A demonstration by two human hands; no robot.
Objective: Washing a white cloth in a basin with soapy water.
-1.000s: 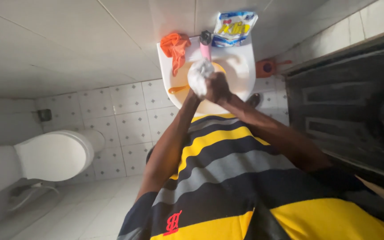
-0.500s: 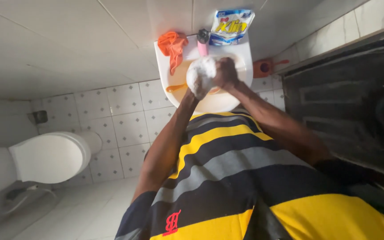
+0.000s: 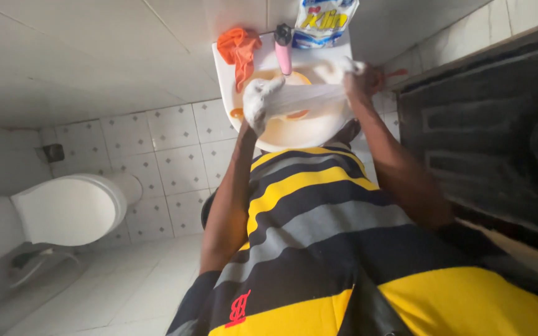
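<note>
Over the glossy white basin [image 3: 225,68], a wet white cloth [image 3: 303,96], soft and sudsy, is stretched into a long twisted band. Half a second ago it was bunched into a ball between both hands; now the hands are apart. The left hand [image 3: 255,102], coated in foam, is closed around one end, and the right hand [image 3: 361,79] grips the other near the rim. An orange rag [image 3: 238,46] drapes over the basin's edge beside a pink tap [image 3: 283,53].

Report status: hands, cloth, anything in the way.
Left hand and right hand both gripping the white cloth, stretched taut between them over the sink. Orange rag on the rim, pink tap just behind; neither blocking.
</note>
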